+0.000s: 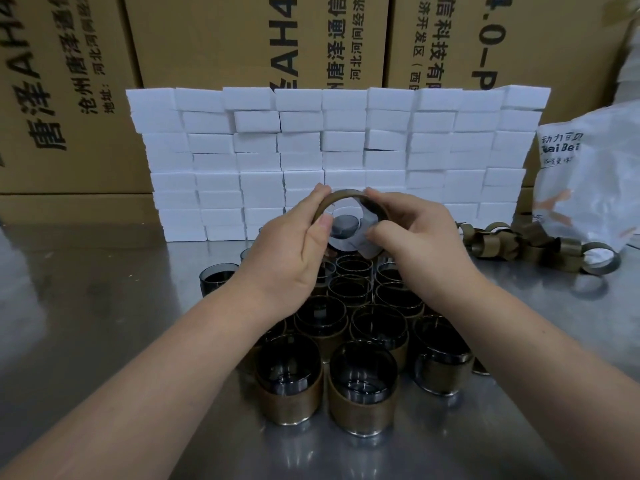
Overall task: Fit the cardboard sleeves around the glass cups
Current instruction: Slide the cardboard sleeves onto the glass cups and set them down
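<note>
Cardboard sleeve [341,195] between left hand [294,252], right hand [417,244]

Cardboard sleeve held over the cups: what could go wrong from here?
1. The left hand and right hand pinch the cardboard sleeve from both sides; squeezing may crease it or leave it out of round, so it catches on a rim.
2. The hands work directly above the tightly packed glass cups; a slip or a low wrist could knock glasses together or tip one.
</note>
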A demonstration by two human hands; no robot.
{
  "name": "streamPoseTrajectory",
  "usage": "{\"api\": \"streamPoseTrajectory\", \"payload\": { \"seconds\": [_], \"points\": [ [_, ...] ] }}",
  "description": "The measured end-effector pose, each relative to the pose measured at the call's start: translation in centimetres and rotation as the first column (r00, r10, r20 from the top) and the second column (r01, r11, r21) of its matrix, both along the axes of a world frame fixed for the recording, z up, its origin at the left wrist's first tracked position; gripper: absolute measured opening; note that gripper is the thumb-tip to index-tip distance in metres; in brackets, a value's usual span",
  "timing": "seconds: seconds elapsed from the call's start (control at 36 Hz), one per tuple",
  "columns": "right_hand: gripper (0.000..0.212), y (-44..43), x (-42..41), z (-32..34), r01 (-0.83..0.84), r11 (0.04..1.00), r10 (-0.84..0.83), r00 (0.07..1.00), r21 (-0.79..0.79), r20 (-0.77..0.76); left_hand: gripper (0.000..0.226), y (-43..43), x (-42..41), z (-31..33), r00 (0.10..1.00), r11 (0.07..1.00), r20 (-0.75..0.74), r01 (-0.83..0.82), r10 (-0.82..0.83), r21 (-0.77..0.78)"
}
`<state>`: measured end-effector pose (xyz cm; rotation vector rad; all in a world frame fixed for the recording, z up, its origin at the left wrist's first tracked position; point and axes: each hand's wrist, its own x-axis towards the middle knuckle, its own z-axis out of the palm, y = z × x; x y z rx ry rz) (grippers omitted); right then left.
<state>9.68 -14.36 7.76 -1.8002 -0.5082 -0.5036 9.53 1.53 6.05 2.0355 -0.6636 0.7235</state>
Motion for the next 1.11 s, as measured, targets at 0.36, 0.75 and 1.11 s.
{"api": "streamPoseTrajectory", "payload": {
  "seconds": [0.36,0.75,1.11],
  "points": [
    [0.057,-0.26,0.06,0.23,-0.006,1.0,0.006,1.0,-0.026,-0.008,0.032,0.1,-0.23,0.57,0.994,0.997,0.108,-0.001,0.01,-0.08],
    [0.047,-0.49,-0.18,0.38,-0.009,0.997,0.007,1.0,-0.07,-0.027,0.036,-0.12,0.01,0.04,0.992,0.981,0.11,-0.036,0.058,-0.193],
    [0.042,-0.42,-0.21,0.49,-0.003,0.996,0.004,1.0,-0.086,0.006,0.022,-0.04,0.14,0.32,1.0,0.942,-0.016,0.0,-0.006,-0.336]
  ]
}}
